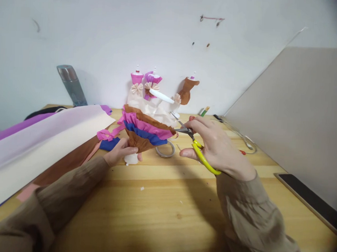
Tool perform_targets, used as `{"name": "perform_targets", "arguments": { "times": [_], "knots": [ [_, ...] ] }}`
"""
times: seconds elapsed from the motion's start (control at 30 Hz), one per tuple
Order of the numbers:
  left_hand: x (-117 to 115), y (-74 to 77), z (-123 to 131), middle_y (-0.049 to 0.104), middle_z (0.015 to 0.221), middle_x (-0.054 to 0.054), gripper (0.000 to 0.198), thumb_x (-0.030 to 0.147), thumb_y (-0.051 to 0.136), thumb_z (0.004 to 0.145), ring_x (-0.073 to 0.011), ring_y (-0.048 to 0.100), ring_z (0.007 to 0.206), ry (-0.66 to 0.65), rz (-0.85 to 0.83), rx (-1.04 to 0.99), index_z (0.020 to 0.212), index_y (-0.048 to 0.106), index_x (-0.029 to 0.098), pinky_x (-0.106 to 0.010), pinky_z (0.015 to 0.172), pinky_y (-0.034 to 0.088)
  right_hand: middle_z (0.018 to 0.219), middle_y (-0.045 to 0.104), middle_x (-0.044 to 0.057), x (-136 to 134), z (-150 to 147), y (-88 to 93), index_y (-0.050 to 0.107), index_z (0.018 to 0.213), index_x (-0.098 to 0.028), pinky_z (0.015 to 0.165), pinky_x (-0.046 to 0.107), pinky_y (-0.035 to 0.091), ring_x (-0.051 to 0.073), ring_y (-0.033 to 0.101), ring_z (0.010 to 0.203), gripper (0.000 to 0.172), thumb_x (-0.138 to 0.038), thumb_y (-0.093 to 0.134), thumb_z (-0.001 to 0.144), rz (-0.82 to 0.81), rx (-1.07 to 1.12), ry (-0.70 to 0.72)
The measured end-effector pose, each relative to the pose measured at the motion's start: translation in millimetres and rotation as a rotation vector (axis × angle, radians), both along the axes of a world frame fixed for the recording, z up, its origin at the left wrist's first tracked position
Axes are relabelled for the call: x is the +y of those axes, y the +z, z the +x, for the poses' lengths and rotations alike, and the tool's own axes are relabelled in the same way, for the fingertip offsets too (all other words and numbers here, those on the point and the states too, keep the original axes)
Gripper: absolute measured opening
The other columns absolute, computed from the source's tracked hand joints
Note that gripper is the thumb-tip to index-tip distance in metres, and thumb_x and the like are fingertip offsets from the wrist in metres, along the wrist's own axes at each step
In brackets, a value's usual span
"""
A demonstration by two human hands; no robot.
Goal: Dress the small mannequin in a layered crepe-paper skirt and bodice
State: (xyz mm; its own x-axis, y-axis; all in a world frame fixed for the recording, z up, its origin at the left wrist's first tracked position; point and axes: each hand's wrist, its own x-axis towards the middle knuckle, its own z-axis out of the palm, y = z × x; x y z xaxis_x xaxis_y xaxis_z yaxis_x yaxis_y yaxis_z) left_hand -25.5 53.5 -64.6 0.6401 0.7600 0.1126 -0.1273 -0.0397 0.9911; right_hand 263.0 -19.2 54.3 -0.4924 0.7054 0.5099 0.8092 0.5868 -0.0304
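Note:
My left hand [121,150] is closed around the white base of a small mannequin wearing a layered crepe-paper skirt [145,129] of brown, pink and blue. My right hand [216,147] grips yellow-handled scissors [197,148], whose blades touch the right edge of the skirt's brown top layer. Both arms wear tan sleeves. The mannequin's body is hidden under the paper.
Cream, purple and brown paper rolls [43,142] lie at left on the wooden table [164,201]. Three small dressed mannequins [152,85] stand by the wall, along with a steel flask [71,84]. A tape ring [165,150] sits behind the skirt. A dark phone [311,201] lies at right.

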Motion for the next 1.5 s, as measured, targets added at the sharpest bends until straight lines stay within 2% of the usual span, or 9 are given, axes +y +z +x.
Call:
{"name": "perform_targets", "arguments": {
  "times": [0.27, 0.5, 0.73, 0.87, 1.03, 1.13, 1.3, 1.4, 1.5],
  "knots": [
    [-3.3, 6.2, 0.2, 0.069, 0.067, -0.011, 0.053, 0.059, 0.074, 0.070, -0.0132, 0.056, 0.053, 0.094, 0.097, 0.116, 0.074, 0.074, 0.006, -0.021, 0.046, 0.037, 0.101, 0.061, 0.014, -0.7, -6.1, -0.4, 0.058, 0.105, -0.017, 0.077, 0.041, 0.045, 0.029, 0.059, 0.089, 0.061, -0.074, 0.048, 0.084, -0.036, 0.033, 0.000],
    [-10.5, 10.7, 3.5, 0.067, 0.064, -0.009, 0.048, 0.055, 0.078, 0.067, -0.0118, 0.051, 0.055, 0.221, 0.146, 0.144, 0.070, 0.076, 0.007, -0.022, 0.049, 0.034, 0.100, 0.060, 0.015, -1.6, -9.3, -0.6, 0.058, 0.105, -0.016, 0.076, 0.041, 0.047, 0.030, 0.059, 0.090, 0.066, -0.077, 0.049, 0.082, 0.003, 0.072, 0.047],
    [-4.2, 3.3, -2.4, 0.069, 0.068, -0.008, 0.043, 0.051, 0.077, 0.069, -0.0125, 0.055, 0.057, 0.392, 0.157, 0.044, 0.076, 0.075, 0.008, -0.022, 0.049, 0.040, 0.090, 0.061, 0.009, -5.4, -3.8, 7.3, 0.058, 0.100, -0.017, 0.067, 0.034, 0.046, 0.023, 0.059, 0.077, 0.056, -0.071, 0.048, 0.087, -0.041, 0.103, 0.041],
    [-2.1, 1.5, -0.3, 0.068, 0.064, -0.008, 0.042, 0.050, 0.071, 0.072, -0.0140, 0.057, 0.050, 0.368, 0.089, -0.022, 0.074, 0.071, 0.008, -0.021, 0.040, 0.040, 0.095, 0.061, 0.010, -1.6, -8.0, -0.6, 0.058, 0.109, -0.017, 0.070, 0.036, 0.048, 0.024, 0.059, 0.080, 0.046, -0.058, 0.055, 0.089, -0.031, 0.115, -0.078],
    [-9.9, 18.6, 10.7, 0.067, 0.064, -0.005, 0.042, 0.054, 0.061, 0.073, -0.0219, 0.065, 0.057, 0.352, -0.106, -0.182, 0.087, 0.063, 0.014, -0.025, 0.033, 0.045, 0.104, 0.059, 0.018, 6.3, -16.9, -17.7, 0.051, 0.133, -0.010, 0.079, 0.046, 0.049, 0.034, 0.057, 0.098, 0.055, -0.038, 0.060, 0.086, 0.056, -0.010, -0.227],
    [-15.3, 28.0, 14.5, 0.065, 0.062, -0.002, 0.044, 0.052, 0.065, 0.070, -0.0225, 0.067, 0.059, 0.393, -0.220, -0.294, 0.091, 0.061, 0.014, -0.025, 0.032, 0.045, 0.105, 0.058, 0.018, 11.8, -20.4, -25.8, 0.052, 0.131, -0.010, 0.081, 0.046, 0.050, 0.033, 0.057, 0.098, 0.049, -0.031, 0.057, 0.087, 0.055, -0.004, -0.217],
    [-13.2, 19.5, 9.9, 0.068, 0.064, -0.007, 0.041, 0.050, 0.067, 0.072, -0.0180, 0.062, 0.050, 0.357, -0.096, -0.221, 0.082, 0.064, 0.010, -0.023, 0.033, 0.045, 0.104, 0.056, 0.014, 19.2, -21.7, -30.9, 0.053, 0.122, -0.014, 0.084, 0.044, 0.049, 0.029, 0.056, 0.097, 0.050, -0.033, 0.067, 0.078, 0.028, 0.157, -0.137],
    [-8.4, 11.4, 4.2, 0.070, 0.066, -0.010, 0.040, 0.046, 0.073, 0.071, -0.0161, 0.061, 0.047, 0.342, -0.067, -0.184, 0.077, 0.067, 0.007, -0.021, 0.031, 0.042, 0.087, 0.055, 0.005, 21.0, -18.9, -27.4, 0.054, 0.102, -0.020, 0.071, 0.037, 0.048, 0.022, 0.054, 0.078, 0.033, -0.039, 0.067, 0.078, 0.051, 0.335, -0.118],
    [-7.9, 11.5, 2.8, 0.071, 0.065, -0.010, 0.041, 0.045, 0.076, 0.069, -0.0165, 0.061, 0.047, 0.317, -0.077, -0.196, 0.081, 0.067, 0.007, -0.020, 0.031, 0.042, 0.078, 0.052, 0.000, 21.8, -18.5, -24.9, 0.053, 0.093, -0.021, 0.065, 0.034, 0.044, 0.018, 0.050, 0.068, 0.038, -0.049, 0.071, 0.075, 0.027, 0.497, -0.096]
  ]
}}
